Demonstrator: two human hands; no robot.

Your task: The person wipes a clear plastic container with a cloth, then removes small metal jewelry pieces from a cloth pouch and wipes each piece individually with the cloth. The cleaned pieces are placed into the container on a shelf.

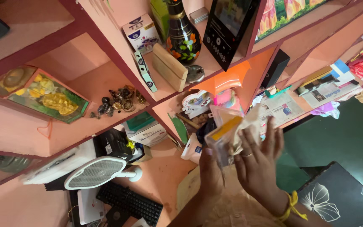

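Hands grasp crinkly clear plastic packets [227, 132]: left hand [211, 168] grips below, right hand [259, 162] presses flat-fingered, beside pink painted shelves [106, 90].

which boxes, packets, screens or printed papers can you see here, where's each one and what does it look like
Small carton: upper shelf, left of the vase; white with blue and purple print.
Dark panel: upper shelf, right of the vase; tall, black, glossy, leaning.
White box: lower shelf; squat, green lid.
Newspaper sheets: right shelf; flat, white with small pictures.
Clear packet: between the left hand and right hand; see-through, yellow inside.
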